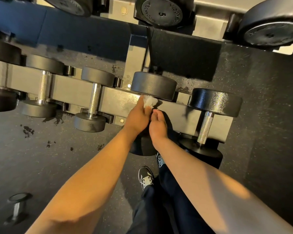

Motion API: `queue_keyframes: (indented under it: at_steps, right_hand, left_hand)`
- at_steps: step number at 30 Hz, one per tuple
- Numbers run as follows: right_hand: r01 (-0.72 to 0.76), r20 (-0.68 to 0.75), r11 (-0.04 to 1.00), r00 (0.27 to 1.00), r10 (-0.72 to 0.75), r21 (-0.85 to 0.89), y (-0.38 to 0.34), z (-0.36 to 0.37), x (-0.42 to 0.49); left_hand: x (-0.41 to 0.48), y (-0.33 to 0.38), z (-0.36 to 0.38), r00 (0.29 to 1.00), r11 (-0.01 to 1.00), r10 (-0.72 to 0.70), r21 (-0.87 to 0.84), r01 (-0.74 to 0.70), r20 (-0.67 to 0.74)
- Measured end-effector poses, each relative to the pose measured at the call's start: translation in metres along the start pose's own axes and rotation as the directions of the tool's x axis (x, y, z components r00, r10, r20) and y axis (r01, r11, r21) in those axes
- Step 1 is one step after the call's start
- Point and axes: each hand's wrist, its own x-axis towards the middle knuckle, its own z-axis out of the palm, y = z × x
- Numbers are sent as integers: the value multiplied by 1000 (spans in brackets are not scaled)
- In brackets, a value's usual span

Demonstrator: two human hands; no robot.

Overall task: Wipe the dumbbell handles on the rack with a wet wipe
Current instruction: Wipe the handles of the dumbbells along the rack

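View: head cam, looking down over both forearms at a low dumbbell rack [118, 102].
Left hand [137, 117]: fingers curled round a crumpled white wet wipe [149, 101], pressing it at the top of a handle, just under the dumbbell's upper weight head [154, 85].
Right hand [157, 125]: touching the left hand's right side, fingers bent down over the same handle; handle itself hidden, so can't tell if they grip it.
Right of fingers: another dumbbell, its knurled chrome handle [204, 128] bare, not touched.
Left of fingers: two smaller dumbbells w/ chrome handles [94, 98] on the same rail.
Beyond fingers: upper rack tier, plate marked 5 [161, 12].
Below the arms: black sneakers [145, 177], dark trousers, speckled rubber floor [49, 157]; small dumbbell [17, 208] on the floor, far lower left.
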Motion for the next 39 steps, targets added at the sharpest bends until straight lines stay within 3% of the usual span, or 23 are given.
queue_keyframes:
  at_steps: [4, 8, 12, 19, 21, 25, 29, 33, 37, 39]
  right_hand:
    - [-27, -20, 995, 999, 30, 100, 1, -1, -1]
    - [14, -15, 997, 1000, -13, 80, 3, -4, 1]
    - [2, 33, 999, 999, -3, 46, 3, -6, -1]
    - [0, 89, 995, 996, 9, -101, 9, -5, -11]
    - [-35, 91, 997, 995, 41, -69, 12, -7, -16]
    - [-77, 105, 996, 992, 71, 47, 10, -13, -20]
    - [-27, 139, 998, 990, 21, 48, 6, -13, -24]
    - [57, 75, 997, 995, -61, 57, 4, -14, -32]
    - [63, 240, 998, 969, -60, -4, -8, -14, -37]
    - [61, 240, 997, 970, -47, -50, -14, -13, -33]
  left_hand:
    - [18, 21, 14, 989, 995, -88, -55, 81, -118]
    - [13, 9, 12, 987, 987, -84, 127, 102, -135]
    - [-5, -17, 4, 987, 915, -157, 373, 153, -19]
    - [-18, -16, -9, 926, 739, -345, 652, 168, 153]
    - [-23, -17, -10, 941, 754, -315, 634, 170, 122]
    - [-23, -20, -9, 995, 915, -103, 392, 100, -13]
    - [-22, -14, -4, 981, 888, -195, 429, 167, 22]
    - [-33, -18, -6, 977, 843, -209, 512, 166, 28]
    - [-50, -28, 4, 995, 837, -82, 538, 103, -63]
    - [-56, -33, 7, 994, 891, 17, 452, 33, -106]
